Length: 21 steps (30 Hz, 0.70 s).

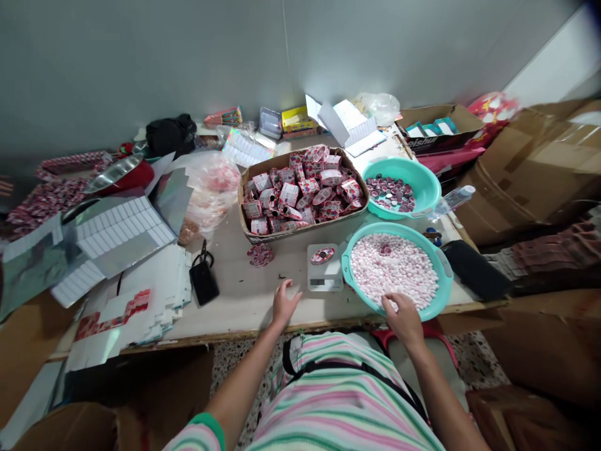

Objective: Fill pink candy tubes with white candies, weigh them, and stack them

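My left hand [284,305] is over the table's near edge, fingers apart, holding nothing. Just right of it lies a small digital scale [325,284] with an oval printed packet [322,255] on its plate. My right hand [404,318] is at the near rim of a teal basin [445,289] full of small white-and-pink pieces like candies [394,269]. Its thumb and fingers curl together at the pieces; what they pinch, if anything, I cannot make out. A dark reddish round cap [385,249] rests on top of the pieces.
A carton [263,238] heaped with printed packets stands behind the scale. Another teal basin [429,181] holds dark round caps. A clear bottle [457,197] and a dark pouch [476,269] are on the right. Flat printed oval pieces [260,254], a black object [204,282] and stacked white card [159,294] lie left.
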Motion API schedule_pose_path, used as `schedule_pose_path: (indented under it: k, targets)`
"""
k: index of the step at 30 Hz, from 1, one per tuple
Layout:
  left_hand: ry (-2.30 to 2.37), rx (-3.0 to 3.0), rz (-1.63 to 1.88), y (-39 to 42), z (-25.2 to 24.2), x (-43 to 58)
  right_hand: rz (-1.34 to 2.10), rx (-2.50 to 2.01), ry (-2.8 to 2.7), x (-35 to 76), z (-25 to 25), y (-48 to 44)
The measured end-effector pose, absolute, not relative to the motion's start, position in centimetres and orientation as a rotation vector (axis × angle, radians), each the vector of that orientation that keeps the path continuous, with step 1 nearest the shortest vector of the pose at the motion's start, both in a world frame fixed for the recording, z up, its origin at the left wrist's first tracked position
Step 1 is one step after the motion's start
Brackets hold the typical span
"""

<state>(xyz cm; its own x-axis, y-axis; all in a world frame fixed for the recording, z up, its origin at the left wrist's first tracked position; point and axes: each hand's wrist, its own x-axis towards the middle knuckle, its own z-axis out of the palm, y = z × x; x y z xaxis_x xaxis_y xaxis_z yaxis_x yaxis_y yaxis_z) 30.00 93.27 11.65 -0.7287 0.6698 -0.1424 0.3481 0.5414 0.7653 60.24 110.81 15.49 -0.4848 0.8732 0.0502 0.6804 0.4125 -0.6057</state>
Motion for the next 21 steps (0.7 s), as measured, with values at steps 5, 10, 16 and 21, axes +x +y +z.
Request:
schedule_pose_path:
  k: [5, 10, 16, 21]
  targets:
    - [2.345, 0.860, 1.042, 93.6, 11.8, 30.3, 0.704, -1.397, -2.342, 60.7, 14.6, 111.7]
    - [2.336, 0.880, 1.029, 93.8, 11.9, 30.7, 0.604, -1.444, -2.399, 58.9, 12.8, 114.2]
    - [2.349, 0.867, 1.015, 93.5, 12.1, 31.0, 0.697, -1.400, -2.368, 56.7, 11.4, 116.1]
    - [2.358, 0.826, 1.001, 93.1, 11.9, 31.1, 0.877, -1.422, -2.277, 56.5, 11.6, 116.3]
